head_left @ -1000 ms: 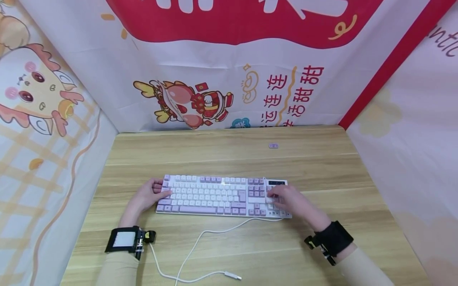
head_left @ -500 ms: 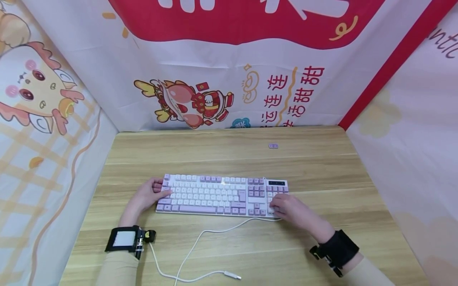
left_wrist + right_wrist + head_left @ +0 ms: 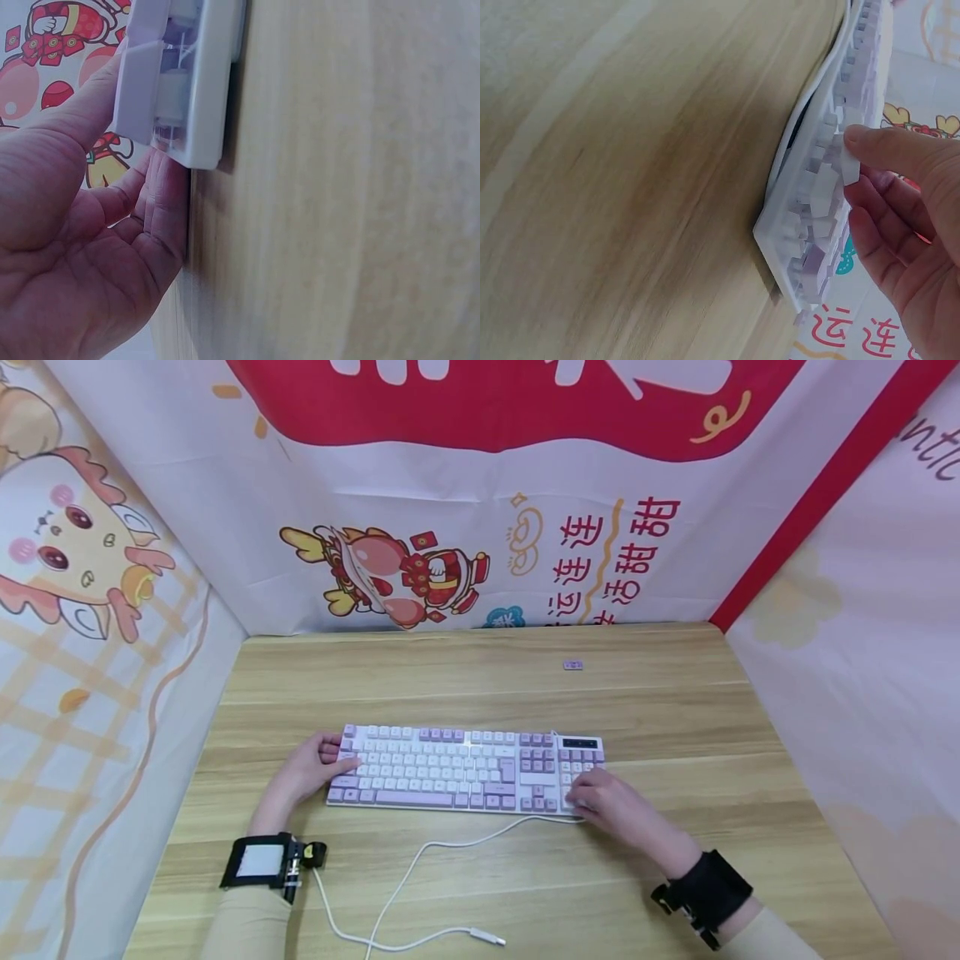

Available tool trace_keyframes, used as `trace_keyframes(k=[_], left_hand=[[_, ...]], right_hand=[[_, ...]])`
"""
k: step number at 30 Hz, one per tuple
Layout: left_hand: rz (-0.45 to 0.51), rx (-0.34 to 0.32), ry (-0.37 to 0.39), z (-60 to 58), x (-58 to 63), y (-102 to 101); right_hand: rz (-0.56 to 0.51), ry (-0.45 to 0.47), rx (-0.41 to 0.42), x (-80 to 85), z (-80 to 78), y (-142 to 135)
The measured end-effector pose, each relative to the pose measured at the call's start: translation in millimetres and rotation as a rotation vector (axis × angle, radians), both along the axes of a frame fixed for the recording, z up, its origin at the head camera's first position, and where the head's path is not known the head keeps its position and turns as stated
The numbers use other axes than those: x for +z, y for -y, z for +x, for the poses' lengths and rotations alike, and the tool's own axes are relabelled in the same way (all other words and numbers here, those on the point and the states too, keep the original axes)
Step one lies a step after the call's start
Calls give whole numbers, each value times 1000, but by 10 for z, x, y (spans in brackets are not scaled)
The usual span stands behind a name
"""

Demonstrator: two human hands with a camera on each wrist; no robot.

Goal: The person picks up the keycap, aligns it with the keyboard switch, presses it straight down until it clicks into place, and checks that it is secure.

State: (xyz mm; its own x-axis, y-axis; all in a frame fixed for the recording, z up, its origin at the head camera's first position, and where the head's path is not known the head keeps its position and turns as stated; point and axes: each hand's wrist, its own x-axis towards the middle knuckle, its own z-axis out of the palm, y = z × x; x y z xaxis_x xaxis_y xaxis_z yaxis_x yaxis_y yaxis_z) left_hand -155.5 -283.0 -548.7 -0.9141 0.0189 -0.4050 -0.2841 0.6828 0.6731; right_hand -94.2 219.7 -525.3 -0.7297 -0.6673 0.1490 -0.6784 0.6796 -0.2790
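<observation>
A white and lilac keyboard (image 3: 435, 770) lies flat across the table. At its left end my left hand (image 3: 306, 768) holds the edge, thumb laid over the lilac keys and the other fingers against the side, as the left wrist view shows. Over the number pad at the right end is my right hand (image 3: 611, 806). Between its thumb and fingers it pinches a white keycap (image 3: 850, 163), which stands higher than the keys around it in the right wrist view. The hand hides part of the number pad in the head view.
A white cable (image 3: 468, 845) runs from the keyboard's near side toward the front edge. Near the front lies a white plug (image 3: 487, 937). Farther back sits a small purple rectangular piece (image 3: 573, 666). Printed cloth walls (image 3: 450, 477) enclose the table's back and sides.
My right hand has shifted slightly toward the near edge of the number pad, its fingers drawing together there. The left hand has kept its hold on the keyboard's left end.
</observation>
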Motion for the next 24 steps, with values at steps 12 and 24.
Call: trace_keyframes(k=[12,24], left_hand=[[7,-1,-6,0,-13,8],[7,7,-8,10,-18,10]], right_hand=[[9,-43,-4,-3,56,-14],[-22,-86,48,-49,18,-31]])
